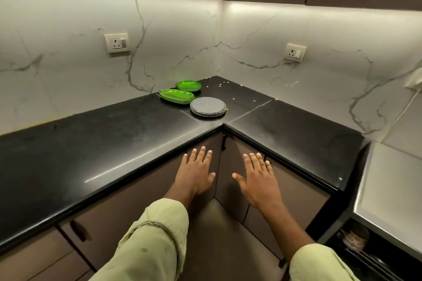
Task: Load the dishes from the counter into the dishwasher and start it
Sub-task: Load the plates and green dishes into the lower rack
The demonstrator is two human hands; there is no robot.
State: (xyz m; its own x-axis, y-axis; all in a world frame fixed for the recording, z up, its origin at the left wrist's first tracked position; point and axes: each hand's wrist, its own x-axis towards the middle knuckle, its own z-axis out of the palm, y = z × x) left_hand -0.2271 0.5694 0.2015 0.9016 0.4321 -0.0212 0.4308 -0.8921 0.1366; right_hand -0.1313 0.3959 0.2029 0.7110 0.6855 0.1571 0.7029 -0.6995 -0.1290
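Grey plates (207, 106) lie stacked near the worktop's (91, 139) inner corner, with green oval plates (176, 96) and a green round plate (189, 86) behind them toward the back wall, piled by kind, probably so each set lifts together. Below the front edge, the left hand (196, 172) and right hand (259, 178) hover with fingers spread, each grip empty, apparently poised to reach up.

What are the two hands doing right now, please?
Left hand: open, fingers spread, holding nothing.
Right hand: open, fingers spread, holding nothing.
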